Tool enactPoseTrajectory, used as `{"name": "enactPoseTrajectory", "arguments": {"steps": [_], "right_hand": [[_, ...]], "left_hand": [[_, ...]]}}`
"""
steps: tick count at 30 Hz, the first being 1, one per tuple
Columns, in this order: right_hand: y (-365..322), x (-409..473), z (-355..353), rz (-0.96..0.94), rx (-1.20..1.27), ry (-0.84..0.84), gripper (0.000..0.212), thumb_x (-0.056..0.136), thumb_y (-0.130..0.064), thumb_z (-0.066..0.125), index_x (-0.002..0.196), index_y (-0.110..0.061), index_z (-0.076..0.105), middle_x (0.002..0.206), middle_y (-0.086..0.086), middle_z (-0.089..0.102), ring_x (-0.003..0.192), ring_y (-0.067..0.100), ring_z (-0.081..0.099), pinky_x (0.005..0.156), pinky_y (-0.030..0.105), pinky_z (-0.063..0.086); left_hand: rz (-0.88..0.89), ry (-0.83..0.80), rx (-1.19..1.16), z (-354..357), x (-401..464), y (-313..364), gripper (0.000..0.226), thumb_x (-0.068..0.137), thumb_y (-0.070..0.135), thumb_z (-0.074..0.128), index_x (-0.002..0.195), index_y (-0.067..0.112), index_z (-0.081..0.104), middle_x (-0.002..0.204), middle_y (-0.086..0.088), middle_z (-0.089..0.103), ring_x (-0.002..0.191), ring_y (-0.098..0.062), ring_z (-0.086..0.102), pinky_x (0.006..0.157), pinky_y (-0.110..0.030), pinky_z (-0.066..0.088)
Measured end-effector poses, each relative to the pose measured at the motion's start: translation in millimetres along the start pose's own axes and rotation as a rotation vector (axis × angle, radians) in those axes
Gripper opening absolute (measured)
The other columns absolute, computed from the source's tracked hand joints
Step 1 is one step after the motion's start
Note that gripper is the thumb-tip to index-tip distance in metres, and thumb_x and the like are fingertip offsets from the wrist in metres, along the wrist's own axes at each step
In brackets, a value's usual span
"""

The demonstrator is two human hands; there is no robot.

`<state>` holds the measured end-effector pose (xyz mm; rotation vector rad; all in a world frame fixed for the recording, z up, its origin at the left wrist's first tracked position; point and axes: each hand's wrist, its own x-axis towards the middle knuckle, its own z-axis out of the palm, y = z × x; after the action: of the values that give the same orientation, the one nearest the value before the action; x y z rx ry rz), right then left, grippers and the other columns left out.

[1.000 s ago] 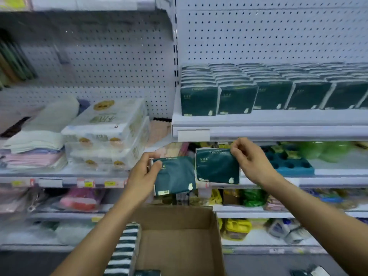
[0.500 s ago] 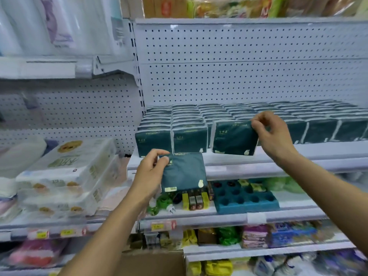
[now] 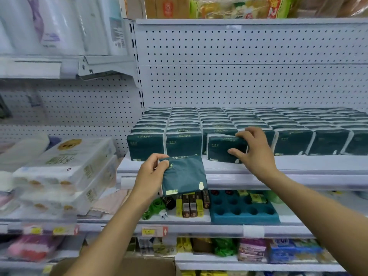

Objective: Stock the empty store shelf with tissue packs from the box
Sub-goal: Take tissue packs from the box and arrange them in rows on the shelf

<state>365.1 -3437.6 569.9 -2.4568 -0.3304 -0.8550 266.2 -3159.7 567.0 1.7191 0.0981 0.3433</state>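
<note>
Several rows of dark green tissue packs stand upright on the white shelf. My right hand grips one green tissue pack by its right end, with the pack standing on the shelf at the front of the third row. My left hand pinches another green tissue pack by its left edge and holds it upright in front of the shelf lip, below the first rows. The cardboard box shows only its top edge at the bottom of the view.
A white pegboard backs the shelf. Bulk paper roll packs fill the shelf on the left. Below are small boxed items, a teal holed tray and price tags. More goods sit on the top shelf.
My view has risen from the box to the shelf. My right hand has carried its pack up and set it on the shelf. My left hand has lifted its pack to the shelf lip.
</note>
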Motion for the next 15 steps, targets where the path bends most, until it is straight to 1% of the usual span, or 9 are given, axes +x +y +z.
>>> {"name": "enactPoseTrajectory", "arguments": {"steps": [2,5,6,7,9,10,12,13,15], "right_hand": [[3.3,0.8,4.2,-0.040,-0.071,0.031,0.048,0.080,-0.035,0.078,0.123,-0.025,0.062,0.137,0.003,0.042,0.122,0.018,0.041,0.075,0.032,0.048],[6.6,6.0,14.7,-0.100,-0.116,0.047,0.047,0.084,-0.032,0.074,0.129,-0.028,0.061,0.141,0.005,0.042,0.122,0.024,0.043,0.069,0.038,0.053],[6.2,7.7,17.7,-0.115,-0.123,0.040,0.046,0.086,-0.031,0.072,0.130,-0.028,0.061,0.141,0.005,0.044,0.122,0.025,0.044,0.069,0.039,0.053],[5.9,9.7,20.3,-0.136,-0.139,0.041,0.045,0.087,-0.029,0.072,0.130,-0.026,0.062,0.140,0.007,0.048,0.122,0.026,0.046,0.073,0.041,0.053],[5.6,14.0,24.7,-0.205,-0.203,0.053,0.042,0.086,-0.027,0.072,0.126,-0.021,0.065,0.135,0.012,0.055,0.120,0.033,0.052,0.086,0.046,0.049],[5.7,16.2,26.9,-0.243,-0.235,0.058,0.041,0.086,-0.027,0.073,0.125,-0.019,0.065,0.135,0.013,0.056,0.122,0.035,0.053,0.093,0.049,0.046],[6.2,19.2,31.8,-0.297,-0.234,0.048,0.039,0.088,-0.025,0.071,0.126,-0.018,0.064,0.139,0.010,0.054,0.132,0.033,0.046,0.104,0.051,0.041],[6.1,19.5,34.3,-0.302,-0.200,0.038,0.039,0.090,-0.024,0.068,0.128,-0.019,0.063,0.142,0.008,0.052,0.137,0.030,0.041,0.107,0.050,0.040],[5.1,18.8,37.4,-0.263,-0.118,0.008,0.039,0.094,-0.024,0.063,0.132,-0.022,0.059,0.148,0.001,0.045,0.143,0.022,0.031,0.103,0.043,0.043]], "left_hand": [[-0.002,-0.003,0.000,2.2,-0.3,1.7,0.013,0.101,0.019,0.049,0.105,0.020,0.062,0.098,-0.001,0.067,0.082,-0.009,0.063,0.054,-0.015,0.048],[0.006,-0.018,-0.015,4.4,2.3,5.7,0.014,0.100,0.017,0.050,0.106,0.018,0.063,0.098,-0.002,0.067,0.081,-0.007,0.064,0.055,-0.014,0.048],[0.010,-0.019,-0.020,4.7,3.4,7.1,0.014,0.100,0.017,0.050,0.107,0.017,0.063,0.098,-0.002,0.067,0.080,-0.005,0.064,0.055,-0.014,0.048],[0.016,-0.017,-0.023,4.5,4.7,8.0,0.014,0.100,0.016,0.050,0.107,0.016,0.063,0.098,-0.002,0.067,0.078,-0.003,0.063,0.056,-0.013,0.048],[0.026,-0.012,-0.023,4.5,6.9,8.9,0.014,0.100,0.015,0.050,0.107,0.015,0.063,0.097,-0.001,0.066,0.076,0.000,0.062,0.056,-0.012,0.048],[0.027,-0.011,-0.025,4.9,7.8,9.0,0.014,0.100,0.015,0.050,0.107,0.014,0.063,0.096,-0.001,0.066,0.075,0.001,0.062,0.056,-0.012,0.048],[0.028,-0.013,-0.027,6.3,9.6,7.7,0.014,0.100,0.015,0.050,0.107,0.014,0.063,0.096,-0.001,0.067,0.071,0.005,0.063,0.056,-0.012,0.048],[0.028,-0.015,-0.028,7.5,10.3,7.2,0.014,0.100,0.014,0.050,0.107,0.013,0.063,0.096,-0.001,0.067,0.069,0.006,0.063,0.056,-0.012,0.048],[0.025,-0.017,-0.028,10.9,10.9,6.8,0.015,0.100,0.015,0.050,0.108,0.013,0.062,0.097,-0.002,0.067,0.068,0.007,0.062,0.055,-0.012,0.048]]}}
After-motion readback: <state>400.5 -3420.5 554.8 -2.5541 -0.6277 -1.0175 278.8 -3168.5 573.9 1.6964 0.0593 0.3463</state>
